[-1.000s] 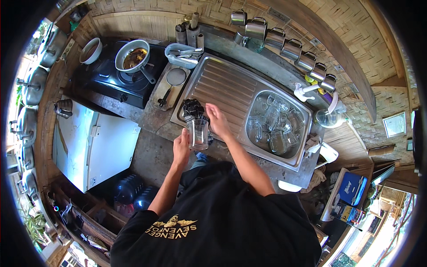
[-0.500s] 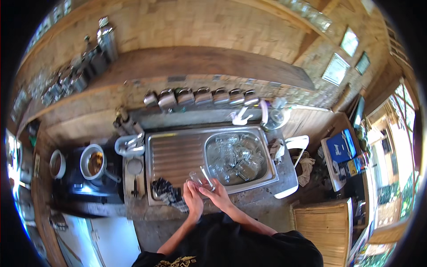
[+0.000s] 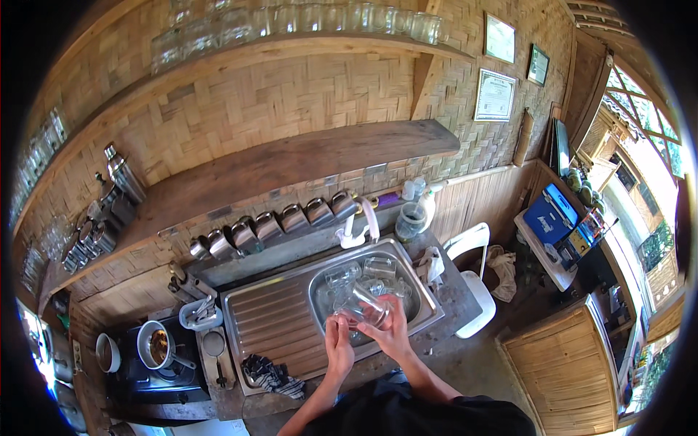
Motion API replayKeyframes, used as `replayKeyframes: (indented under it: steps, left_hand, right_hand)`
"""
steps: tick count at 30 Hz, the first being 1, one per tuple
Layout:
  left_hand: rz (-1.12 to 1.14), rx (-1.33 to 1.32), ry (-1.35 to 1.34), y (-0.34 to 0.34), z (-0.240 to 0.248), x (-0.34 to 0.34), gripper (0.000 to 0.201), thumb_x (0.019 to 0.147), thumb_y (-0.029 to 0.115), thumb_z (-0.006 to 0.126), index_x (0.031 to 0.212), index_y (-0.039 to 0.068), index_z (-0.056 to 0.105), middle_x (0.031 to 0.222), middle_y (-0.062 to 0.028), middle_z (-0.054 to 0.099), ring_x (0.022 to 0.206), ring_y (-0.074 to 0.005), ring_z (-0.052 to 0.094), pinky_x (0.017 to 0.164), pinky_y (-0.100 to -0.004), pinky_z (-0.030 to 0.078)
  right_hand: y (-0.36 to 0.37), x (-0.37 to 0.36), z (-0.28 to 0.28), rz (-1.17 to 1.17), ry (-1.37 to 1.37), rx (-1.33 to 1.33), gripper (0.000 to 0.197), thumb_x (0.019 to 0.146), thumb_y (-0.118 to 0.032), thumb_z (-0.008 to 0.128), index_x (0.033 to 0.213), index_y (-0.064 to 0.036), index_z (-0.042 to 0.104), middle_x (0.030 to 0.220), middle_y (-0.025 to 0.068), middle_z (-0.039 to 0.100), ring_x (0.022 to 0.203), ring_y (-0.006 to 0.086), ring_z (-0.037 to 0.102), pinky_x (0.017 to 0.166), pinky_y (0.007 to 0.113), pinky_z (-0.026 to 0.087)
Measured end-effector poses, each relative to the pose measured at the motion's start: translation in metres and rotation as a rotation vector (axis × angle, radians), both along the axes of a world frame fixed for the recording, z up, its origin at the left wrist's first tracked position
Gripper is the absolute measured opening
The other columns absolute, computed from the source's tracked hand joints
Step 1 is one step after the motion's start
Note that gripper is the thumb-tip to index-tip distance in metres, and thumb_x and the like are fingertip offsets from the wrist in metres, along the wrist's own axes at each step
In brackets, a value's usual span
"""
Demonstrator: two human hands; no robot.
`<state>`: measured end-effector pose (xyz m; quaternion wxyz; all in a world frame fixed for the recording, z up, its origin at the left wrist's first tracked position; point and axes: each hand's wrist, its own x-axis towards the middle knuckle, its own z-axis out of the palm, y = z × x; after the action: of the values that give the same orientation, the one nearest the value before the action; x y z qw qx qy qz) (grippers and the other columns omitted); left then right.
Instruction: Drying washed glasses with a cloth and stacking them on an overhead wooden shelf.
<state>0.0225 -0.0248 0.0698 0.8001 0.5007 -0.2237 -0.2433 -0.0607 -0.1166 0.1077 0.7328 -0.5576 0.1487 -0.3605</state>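
Transparent is the drinking glass (image 3: 366, 308), held tilted above the near edge of the sink basin (image 3: 414, 299). The right hand (image 3: 390, 330) grasps its right side, the left hand (image 3: 339, 341) its left. Other glassware (image 3: 379, 269) lies inside the basin. At the drainboard's (image 3: 280, 316) near left corner rests a striped cloth (image 3: 274, 376).

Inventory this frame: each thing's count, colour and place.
Sink: one, silver, centre
Held glass: one, clear, over sink
Glassware: several, clear, in sink
Tap: one, white, behind sink
Metal mugs: seven, silver, under lower shelf
Glasses: many, clear, upper shelf
Cloth: one, dark patterned, drainboard's near edge
Saucepan: one, pale, on stove
Stove: one, black, left
Chair: one, white, right
Box: one, blue, right
Left hand: one, at glass
Right hand: one, on glass
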Motion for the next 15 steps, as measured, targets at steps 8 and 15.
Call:
replayKeyframes:
  steps: [8,15]
  left_hand:
    - [0.208,0.049,-0.564,-0.103,0.085,-0.009,0.044,0.083,0.007,0.073,0.116,0.004,0.044,0.106,-0.0111,0.049,0.090,-0.0164,0.053,0.074,-0.0285,0.047]
    - [0.509,0.004,-1.216,-0.212,0.242,0.020,0.041,0.080,0.007,0.073,0.111,0.001,0.048,0.106,-0.0132,0.049,0.094,-0.0222,0.052,0.080,-0.0322,0.046]
  right_hand:
    - [-0.128,-0.026,0.065,-0.122,-0.144,-0.266,0.079,0.073,0.000,0.081,0.138,-0.0003,0.037,0.119,0.0133,0.060,0.105,0.0161,0.058,0.091,0.031,0.048]
    - [-0.255,0.008,0.208,-0.363,-0.334,-0.750,0.074,0.069,-0.011,0.087,0.129,0.0023,0.045,0.114,0.0145,0.061,0.101,0.0229,0.063,0.088,0.035,0.050]
